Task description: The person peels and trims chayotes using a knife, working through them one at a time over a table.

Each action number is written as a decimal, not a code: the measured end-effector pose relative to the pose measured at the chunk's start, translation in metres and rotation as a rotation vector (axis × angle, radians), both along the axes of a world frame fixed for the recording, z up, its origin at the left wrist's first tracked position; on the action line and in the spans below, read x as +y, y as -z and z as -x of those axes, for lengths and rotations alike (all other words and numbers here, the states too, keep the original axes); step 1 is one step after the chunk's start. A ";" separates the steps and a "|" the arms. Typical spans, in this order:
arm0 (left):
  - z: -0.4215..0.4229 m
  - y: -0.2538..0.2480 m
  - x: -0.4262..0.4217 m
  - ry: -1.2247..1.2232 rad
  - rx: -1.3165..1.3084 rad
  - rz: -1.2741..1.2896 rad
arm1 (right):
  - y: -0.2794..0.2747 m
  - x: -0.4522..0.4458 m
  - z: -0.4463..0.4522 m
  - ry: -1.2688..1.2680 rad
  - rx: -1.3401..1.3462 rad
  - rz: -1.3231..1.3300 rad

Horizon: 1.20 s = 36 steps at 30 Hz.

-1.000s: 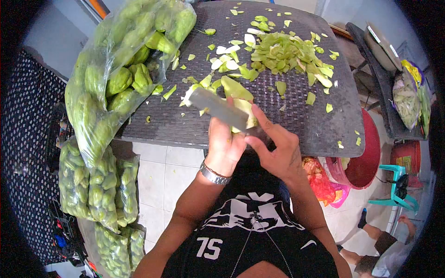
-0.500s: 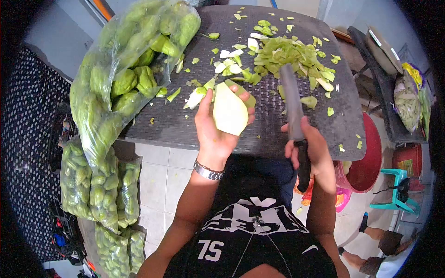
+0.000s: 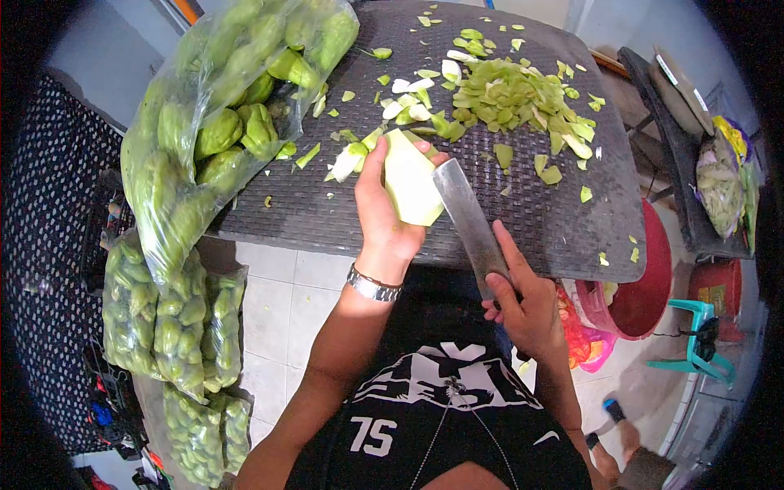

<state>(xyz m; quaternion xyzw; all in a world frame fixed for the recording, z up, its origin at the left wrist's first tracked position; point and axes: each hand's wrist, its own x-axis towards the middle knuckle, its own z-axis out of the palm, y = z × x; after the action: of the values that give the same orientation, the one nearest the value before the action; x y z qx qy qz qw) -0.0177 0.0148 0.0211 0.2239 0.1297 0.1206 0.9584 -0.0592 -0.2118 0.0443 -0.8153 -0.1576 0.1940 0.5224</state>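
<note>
A peeled, pale green chayote (image 3: 411,181) rests in my left hand (image 3: 382,214), its fingers wrapped round the sides and back. My right hand (image 3: 523,298) grips a wide-bladed knife (image 3: 469,214), whose handle is mostly hidden by the palm. The blade slants up and left, its tip close to the chayote's right side. Beyond my hands, a heap of green peelings (image 3: 510,96) lies on the dark woven-pattern table (image 3: 327,212). White and green pieces (image 3: 408,100) are scattered left of the heap.
An open plastic bag of chayotes (image 3: 220,131) covers the table's left side. More filled bags (image 3: 155,318) stand below it. At the right are a red tub (image 3: 641,286), a teal stool (image 3: 694,347), a side table (image 3: 678,171) and another person's legs (image 3: 616,441).
The knife has come from across the chayote, out to the right, and partly back towards it. Loose pieces now lie below the peel heap. The other person's legs have shifted.
</note>
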 end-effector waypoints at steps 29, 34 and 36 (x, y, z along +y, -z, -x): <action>0.001 -0.003 -0.018 0.068 0.072 -0.102 | 0.005 0.006 0.008 -0.029 0.017 0.001; 0.000 -0.002 -0.021 0.032 0.115 -0.148 | 0.005 0.007 0.008 -0.016 0.116 -0.013; 0.001 0.001 -0.023 0.047 0.104 -0.158 | 0.006 0.006 0.006 -0.014 0.122 -0.019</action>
<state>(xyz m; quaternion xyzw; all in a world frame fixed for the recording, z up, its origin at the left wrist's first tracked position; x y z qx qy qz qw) -0.0186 -0.0081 0.0200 0.3079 0.1642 0.0959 0.9322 -0.0655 -0.2058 0.0383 -0.7960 -0.1329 0.2453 0.5372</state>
